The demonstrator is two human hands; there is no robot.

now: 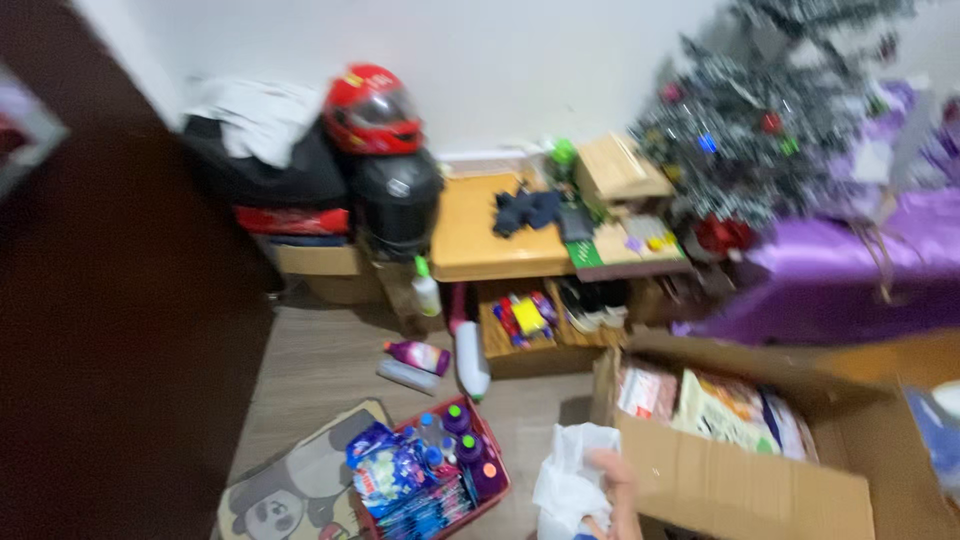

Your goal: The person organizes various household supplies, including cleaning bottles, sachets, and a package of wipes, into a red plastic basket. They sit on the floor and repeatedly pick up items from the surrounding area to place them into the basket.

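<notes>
**One hand on a white bag by the box**

Your one hand in view [615,490] holds a white plastic bag [570,480], touching the cardboard box [740,480]. It is too blurry to tell which hand, or how tight. The red basket [480,450] of bottles sits near. The thin bag could slip or rip.

floor [330,370] | red basket [497,470] | cardboard box [740,480] | bottles [420,355] | mat [290,480]
</notes>
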